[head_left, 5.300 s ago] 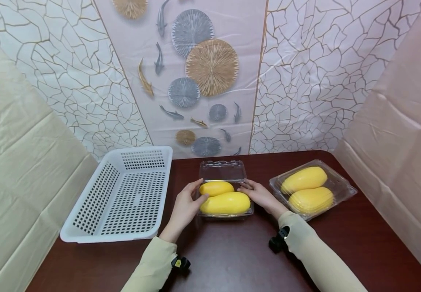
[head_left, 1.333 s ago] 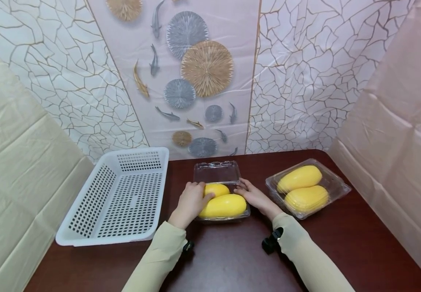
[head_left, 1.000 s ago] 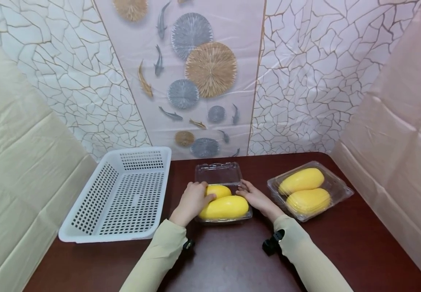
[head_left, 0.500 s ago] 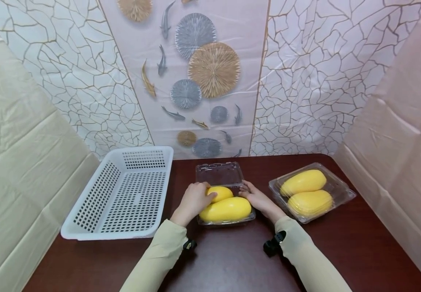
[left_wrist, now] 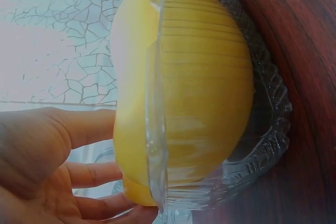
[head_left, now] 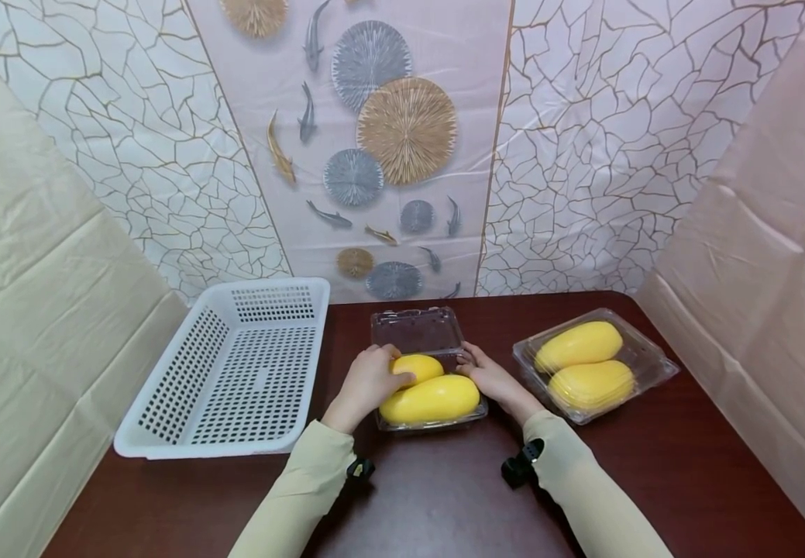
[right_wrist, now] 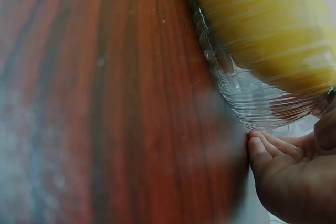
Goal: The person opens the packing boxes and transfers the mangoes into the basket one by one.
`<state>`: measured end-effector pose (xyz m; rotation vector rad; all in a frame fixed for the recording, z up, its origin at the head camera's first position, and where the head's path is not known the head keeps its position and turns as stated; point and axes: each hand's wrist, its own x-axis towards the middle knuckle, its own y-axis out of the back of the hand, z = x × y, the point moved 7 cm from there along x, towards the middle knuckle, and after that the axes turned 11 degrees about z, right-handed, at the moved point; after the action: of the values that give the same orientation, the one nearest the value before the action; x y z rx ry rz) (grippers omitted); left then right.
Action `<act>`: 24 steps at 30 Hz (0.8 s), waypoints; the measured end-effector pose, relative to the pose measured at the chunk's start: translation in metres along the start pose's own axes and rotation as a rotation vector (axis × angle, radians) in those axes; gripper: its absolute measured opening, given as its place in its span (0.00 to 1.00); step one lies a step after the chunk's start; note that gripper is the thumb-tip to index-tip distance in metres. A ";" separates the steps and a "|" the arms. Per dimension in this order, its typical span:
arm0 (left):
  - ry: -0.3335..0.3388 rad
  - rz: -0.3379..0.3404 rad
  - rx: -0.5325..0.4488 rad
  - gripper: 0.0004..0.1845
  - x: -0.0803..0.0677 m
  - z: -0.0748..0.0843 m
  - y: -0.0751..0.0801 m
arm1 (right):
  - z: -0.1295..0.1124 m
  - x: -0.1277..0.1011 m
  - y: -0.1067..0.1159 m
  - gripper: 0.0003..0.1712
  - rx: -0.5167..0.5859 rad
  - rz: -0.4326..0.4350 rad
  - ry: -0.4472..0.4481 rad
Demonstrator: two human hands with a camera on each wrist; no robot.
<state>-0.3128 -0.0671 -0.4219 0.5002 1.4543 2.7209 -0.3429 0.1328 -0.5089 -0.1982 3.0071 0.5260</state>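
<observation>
A clear hinged plastic box [head_left: 468, 419] lies open at the centre of the table, its lid [head_left: 419, 332] folded back toward the wall. Two smooth, oblong yellow fruits sit inside, the front fruit [head_left: 431, 400] larger in view than the rear fruit [head_left: 421, 366]. My left hand [head_left: 366, 384] grips the left end of the rear fruit, thumb on its near side and fingers over the far side. At the box's right side, my right hand [head_left: 494, 381] holds the wall near the hinge; in the right wrist view its bent fingers [right_wrist: 262, 148] meet the ridged plastic.
To the left stands a white perforated basket [head_left: 304, 426]. On the right, a second clear box [head_left: 656, 370] is closed over two more yellow fruits [head_left: 592, 384]. Cloth-covered walls enclose the dark red-brown table [head_left: 430, 496] at the back and sides.
Compared with about five seconds ago, my left hand has gone from the box's left edge onto the rear fruit. Over the last second both hands have kept nearly the same place.
</observation>
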 end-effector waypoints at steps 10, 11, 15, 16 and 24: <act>-0.027 -0.032 -0.025 0.22 0.001 0.001 0.002 | -0.003 0.002 0.001 0.36 -0.001 -0.008 0.010; -0.029 -0.041 -0.028 0.22 0.001 0.001 0.002 | -0.003 0.002 0.002 0.36 -0.004 -0.007 0.010; -0.045 -0.069 -0.032 0.23 0.000 0.001 0.001 | -0.003 0.002 0.001 0.37 -0.009 -0.002 0.007; -0.046 -0.071 -0.037 0.23 -0.001 0.001 0.001 | -0.003 0.002 0.001 0.37 -0.014 -0.004 0.010; -0.039 -0.033 -0.097 0.21 -0.004 -0.003 0.000 | -0.004 -0.001 -0.001 0.36 -0.018 -0.006 0.015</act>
<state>-0.3103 -0.0703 -0.4247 0.5175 1.3021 2.7238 -0.3417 0.1304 -0.5059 -0.2131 3.0163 0.5538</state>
